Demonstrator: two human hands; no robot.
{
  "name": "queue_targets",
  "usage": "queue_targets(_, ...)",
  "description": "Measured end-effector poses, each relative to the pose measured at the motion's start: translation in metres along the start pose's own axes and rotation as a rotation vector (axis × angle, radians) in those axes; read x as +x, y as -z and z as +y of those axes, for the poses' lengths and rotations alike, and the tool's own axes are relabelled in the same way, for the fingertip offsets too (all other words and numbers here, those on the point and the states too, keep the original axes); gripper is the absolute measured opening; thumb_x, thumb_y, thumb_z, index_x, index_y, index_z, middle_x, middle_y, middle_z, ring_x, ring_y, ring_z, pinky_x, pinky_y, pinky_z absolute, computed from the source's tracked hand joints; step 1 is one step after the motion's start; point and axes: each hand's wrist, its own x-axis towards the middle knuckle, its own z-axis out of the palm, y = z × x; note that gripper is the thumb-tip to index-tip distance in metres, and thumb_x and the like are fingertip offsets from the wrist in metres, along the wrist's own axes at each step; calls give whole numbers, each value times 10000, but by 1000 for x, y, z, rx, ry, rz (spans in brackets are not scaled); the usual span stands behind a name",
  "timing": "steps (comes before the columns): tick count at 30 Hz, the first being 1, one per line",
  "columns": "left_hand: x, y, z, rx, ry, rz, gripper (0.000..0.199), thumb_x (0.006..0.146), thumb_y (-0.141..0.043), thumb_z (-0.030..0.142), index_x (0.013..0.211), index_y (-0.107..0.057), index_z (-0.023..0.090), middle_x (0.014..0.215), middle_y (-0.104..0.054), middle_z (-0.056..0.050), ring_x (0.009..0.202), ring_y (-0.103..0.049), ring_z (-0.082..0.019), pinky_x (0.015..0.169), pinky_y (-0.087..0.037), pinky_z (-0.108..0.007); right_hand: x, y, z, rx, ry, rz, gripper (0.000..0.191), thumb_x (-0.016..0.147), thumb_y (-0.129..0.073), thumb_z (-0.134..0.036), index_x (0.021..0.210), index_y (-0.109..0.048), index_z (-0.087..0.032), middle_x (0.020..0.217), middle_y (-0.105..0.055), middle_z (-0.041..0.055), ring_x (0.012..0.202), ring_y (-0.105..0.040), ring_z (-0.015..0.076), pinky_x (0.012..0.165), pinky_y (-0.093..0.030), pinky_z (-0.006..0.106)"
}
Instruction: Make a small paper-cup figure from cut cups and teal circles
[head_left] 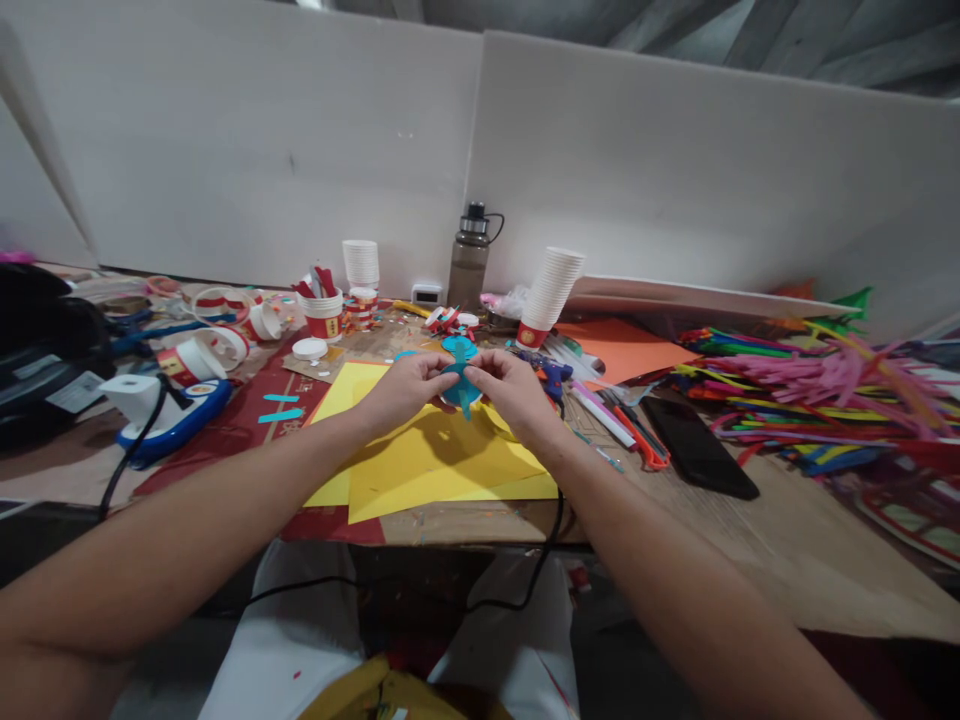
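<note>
Near the middle of the view, my left hand [409, 388] and my right hand [510, 385] meet over the yellow sheets [420, 475]. Between their thumbs and fingers they hold a small round blue piece [452, 385] with a narrow teal strip [464, 400] across it. Both hands are closed on it, and their fingers hide part of its edge. Just behind the fingertips lies another blue round piece [459, 346]. Two short teal strips [280, 415] rest on the dark red board to the left.
A stack of paper cups [551, 295], a bottle [468, 262] and a glue gun [555, 377] stand or lie behind. A phone [697, 445] and colourful pipe cleaners [810, 385] are at right. A blue-and-white power strip [176, 425] is at left; a black cable [551, 545] hangs at the front edge.
</note>
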Motion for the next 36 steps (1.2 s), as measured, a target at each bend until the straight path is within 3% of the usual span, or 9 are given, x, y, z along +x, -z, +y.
queue_targets(4, -2, -4, 3, 60, -24, 24, 203, 778, -678, 279, 905, -628, 128, 812, -684, -44, 680, -649, -132, 670, -565, -298, 2, -1, 3, 57, -10, -15, 236, 692, -667, -373, 774, -591, -165, 720, -594, -7, 640, -516, 114, 614, -417, 258)
queue_targets(9, -3, -6, 4, 37, 1, 67, 289, 751, -680, 188, 1013, -564, 142, 773, -697, -33, 658, -664, -140, 649, -557, -292, 5, -1, 7, 112, 6, -15, 217, 650, -688, -336, 728, -576, -168, 696, -580, -20, 628, -514, 107, 628, -418, 259)
queue_targets(20, -2, -2, -2, 129, -140, 76, 348, 764, -697, 244, 1079, -575, 159, 820, -705, -40, 740, -683, -166, 683, -561, -298, 2, -1, 1, 13, 48, -9, 168, 672, -667, -304, 753, -597, -176, 698, -599, -9, 644, -531, 122, 632, -442, 267)
queue_targets(26, -1, -2, -1, 44, -6, 61, 227, 772, -700, 281, 920, -620, 129, 824, -694, -55, 701, -654, -138, 647, -533, -271, 4, 0, 6, 65, 2, 21, 214, 680, -678, -360, 752, -614, -169, 706, -605, -3, 617, -517, 110, 575, -424, 247)
queue_targets(30, 1, 3, -4, -13, 84, 67, 224, 754, -722, 320, 801, -620, 127, 742, -678, -46, 629, -630, -120, 613, -497, -251, 4, 0, 6, 98, -102, -47, 246, 661, -686, -372, 790, -625, -171, 735, -621, -3, 622, -536, 104, 548, -417, 226)
queue_targets(36, 1, 1, -1, -200, 219, 126, 259, 654, -785, 302, 746, -618, 128, 689, -667, -37, 571, -615, -115, 578, -482, -247, 5, -1, 6, 165, -227, -67, 266, 580, -727, -341, 734, -584, -177, 561, -534, -54, 502, -456, 79, 492, -349, 208)
